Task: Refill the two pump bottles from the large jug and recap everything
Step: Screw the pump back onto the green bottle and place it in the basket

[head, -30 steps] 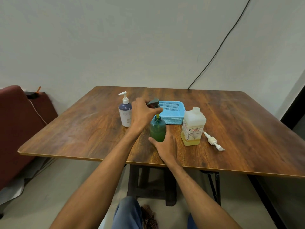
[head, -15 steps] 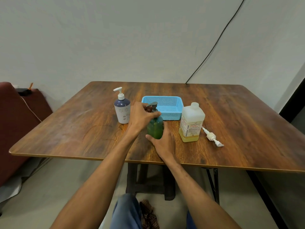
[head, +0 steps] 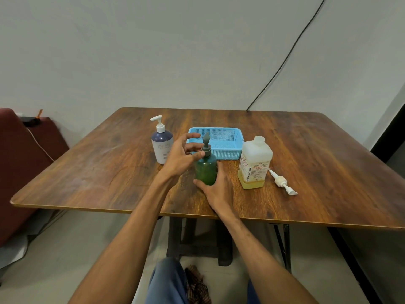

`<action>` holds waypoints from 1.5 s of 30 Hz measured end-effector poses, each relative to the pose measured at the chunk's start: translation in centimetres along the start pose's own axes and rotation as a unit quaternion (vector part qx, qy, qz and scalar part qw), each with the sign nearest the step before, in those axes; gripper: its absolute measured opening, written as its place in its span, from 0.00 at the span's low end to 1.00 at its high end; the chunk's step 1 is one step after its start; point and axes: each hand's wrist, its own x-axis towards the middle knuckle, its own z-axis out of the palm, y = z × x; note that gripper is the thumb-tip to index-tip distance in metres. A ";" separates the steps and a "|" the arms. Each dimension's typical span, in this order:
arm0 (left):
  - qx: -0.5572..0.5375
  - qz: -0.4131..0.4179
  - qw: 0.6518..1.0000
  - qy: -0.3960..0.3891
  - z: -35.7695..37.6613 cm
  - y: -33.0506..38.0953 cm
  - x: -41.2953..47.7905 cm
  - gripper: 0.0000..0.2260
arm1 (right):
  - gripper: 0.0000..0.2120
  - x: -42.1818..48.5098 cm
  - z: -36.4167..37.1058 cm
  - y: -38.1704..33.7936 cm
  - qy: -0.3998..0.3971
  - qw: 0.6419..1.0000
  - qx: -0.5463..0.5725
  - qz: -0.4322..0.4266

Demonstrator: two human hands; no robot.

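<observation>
The green pump bottle (head: 205,171) stands upright on the desk (head: 109,172), its dark pump head (head: 206,144) seated on the neck with the nozzle pointing up and away. The right hand (head: 218,189) wraps the lower body of this bottle from the near side, fingers clamped around it, the heel of the hand resting on the wood. The left hand (head: 183,155) sits at the pump collar with its fingers (head: 192,136) spread apart; only the thumb tip looks to touch the collar, the others arch loosely above and to the left of the pump head.

Just left of the left fingers stands the purple-and-white pump bottle (head: 161,148), upright with its white pump on; a narrow gap separates it from the back of the left hand. Right behind the fingers lies the blue mesh basket (head: 228,143), its near wall close behind the green bottle's pump. To the right of the right hand stands the large jug (head: 254,164), white cap on, yellow liquid showing low in its base; a slim strip of bare wood runs between it and the green bottle. Past the jug, further right, a loose white pump (head: 281,182) lies on its side.

The near edge of the desk runs just behind the wrists, with both forearms crossing it. Wide open wood stretches left of the purple bottle and right of the loose pump, out to both side edges.
</observation>
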 end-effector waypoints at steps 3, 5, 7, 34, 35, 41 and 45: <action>-0.020 0.005 0.999 0.026 0.6 -0.7 -0.3 0.26 | 0.39 0.1 0.1 0.0 0.003 1.000 -0.002 0.001; 0.009 0.028 0.995 0.095 1.6 -1.2 -0.6 0.24 | 0.37 0.1 0.0 0.0 0.001 1.000 -0.003 0.001; 0.060 0.062 0.986 0.139 2.4 -1.8 -0.6 0.20 | 0.37 0.0 -0.1 0.0 -0.003 1.000 0.000 -0.001; -0.011 0.046 0.998 -0.029 1.0 -1.3 -0.9 0.16 | 0.40 -0.1 -0.1 0.2 -0.007 1.000 -0.016 -0.004; -0.010 0.054 0.998 0.005 1.4 -1.4 -1.1 0.17 | 0.40 0.0 -0.1 0.2 -0.007 1.000 -0.015 -0.004; 0.053 0.094 0.982 0.154 3.3 -3.1 -1.0 0.16 | 0.38 -0.2 -0.1 0.1 -0.003 1.000 -0.004 0.002; 0.025 0.079 0.996 0.042 2.2 -3.2 -0.9 0.13 | 0.37 -0.1 -0.1 0.2 0.000 1.000 -0.002 -0.004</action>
